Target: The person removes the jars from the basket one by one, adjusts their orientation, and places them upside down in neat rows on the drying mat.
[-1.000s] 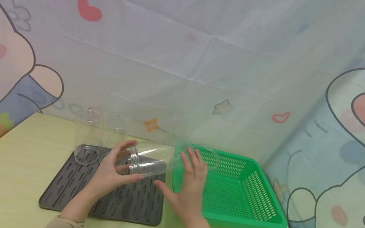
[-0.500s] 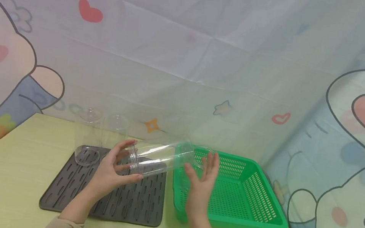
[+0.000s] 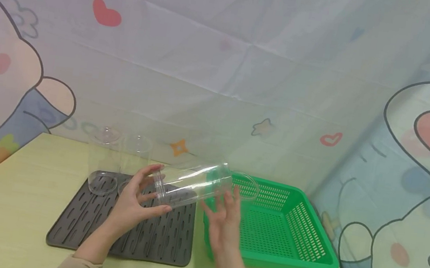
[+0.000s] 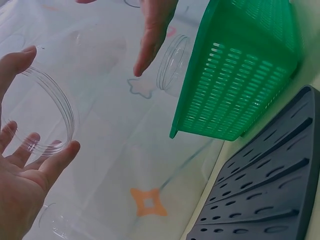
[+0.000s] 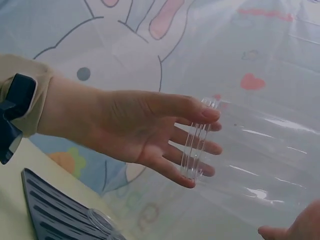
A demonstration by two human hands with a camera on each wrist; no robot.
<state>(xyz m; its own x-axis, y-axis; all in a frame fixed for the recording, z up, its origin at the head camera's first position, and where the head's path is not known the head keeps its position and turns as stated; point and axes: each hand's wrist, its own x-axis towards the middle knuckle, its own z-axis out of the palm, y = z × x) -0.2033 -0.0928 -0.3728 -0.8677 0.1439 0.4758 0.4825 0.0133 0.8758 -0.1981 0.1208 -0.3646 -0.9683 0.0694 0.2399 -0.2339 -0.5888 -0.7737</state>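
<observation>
- a clear jar [image 3: 194, 183] is in the air above the table [image 3: 9, 179]; it lies tilted, its ridged rim [image 5: 194, 150] toward the left and lower, its base end toward the right and higher; it spans between the dark grey mat [image 3: 162, 238] and the green basket [image 3: 277, 261] as the head view sees it
- the left hand [image 3: 128, 202] pinches the jar around the ridged rim, thumb on the near side and fingers on the far side; the right hand [image 3: 225, 226] has its fingers spread just beside the base end; whether any fingertip touches the wall cannot be told
- the jar looks like thin clear plastic, so it is probably light and fairly stiff; the smooth, glossy wall would likely be slippery, more so if wet, and a hard squeeze mid-body might flex or crack it
- the ridged rim seems the surest place to take hold, since the ridges should give fingers some bite; the base end looks fit for a light, open-palmed support; a one-ended grip alone may let the far end droop
- a clear container [image 3: 103, 160] and a second clear container [image 3: 136, 155] stand at the back of the mat; a third clear container [image 4: 173, 65] shows its rim above the basket's edge; being see-through, their outlines are easily misjudged
</observation>
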